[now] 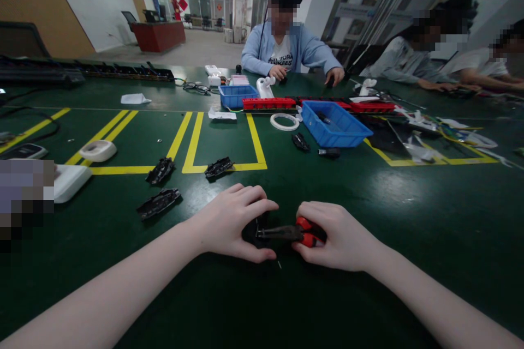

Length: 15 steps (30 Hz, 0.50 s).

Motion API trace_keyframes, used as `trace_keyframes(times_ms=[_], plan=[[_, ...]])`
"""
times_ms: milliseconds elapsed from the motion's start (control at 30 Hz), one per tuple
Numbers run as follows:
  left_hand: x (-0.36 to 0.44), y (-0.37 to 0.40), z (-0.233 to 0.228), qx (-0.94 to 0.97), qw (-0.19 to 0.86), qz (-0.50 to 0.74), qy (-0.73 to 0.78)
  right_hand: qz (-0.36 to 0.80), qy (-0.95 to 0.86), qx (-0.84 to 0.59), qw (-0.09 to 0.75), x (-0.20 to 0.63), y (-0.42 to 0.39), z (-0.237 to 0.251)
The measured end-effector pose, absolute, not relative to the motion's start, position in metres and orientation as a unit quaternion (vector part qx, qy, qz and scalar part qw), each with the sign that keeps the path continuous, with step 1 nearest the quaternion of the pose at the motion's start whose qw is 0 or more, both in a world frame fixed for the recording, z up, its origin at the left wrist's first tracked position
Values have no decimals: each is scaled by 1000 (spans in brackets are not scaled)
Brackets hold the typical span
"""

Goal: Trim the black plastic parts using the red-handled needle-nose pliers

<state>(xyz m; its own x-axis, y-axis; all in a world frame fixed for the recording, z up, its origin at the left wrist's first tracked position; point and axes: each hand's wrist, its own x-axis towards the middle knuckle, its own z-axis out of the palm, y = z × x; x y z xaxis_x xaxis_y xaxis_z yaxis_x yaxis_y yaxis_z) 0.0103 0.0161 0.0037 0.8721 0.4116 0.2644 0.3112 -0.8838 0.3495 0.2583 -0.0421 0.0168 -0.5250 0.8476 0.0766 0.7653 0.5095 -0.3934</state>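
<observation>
My left hand (235,223) presses down on a small black plastic part (250,232) on the green table, fingers curled over it. My right hand (333,234) grips the red handles of a pair of pliers (286,233), whose dark jaws point left and meet the black part under my left hand. Most of the part is hidden by my fingers.
Several loose black parts (159,203) lie left of my hands by the yellow floor-tape lines. A blue bin (338,125), a white ring (284,121) and red trays (269,103) sit further back. A white device (69,181) is at the left. Other people work across the table.
</observation>
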Motion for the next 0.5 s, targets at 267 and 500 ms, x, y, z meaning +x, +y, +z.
trace_keyframes(times_ms=[267, 500], plan=[[10, 16, 4, 955, 154, 167, 192, 181, -857, -466, 127, 260, -40, 19], [11, 16, 3, 956, 152, 166, 191, 171, -859, -467, 121, 260, -42, 19]])
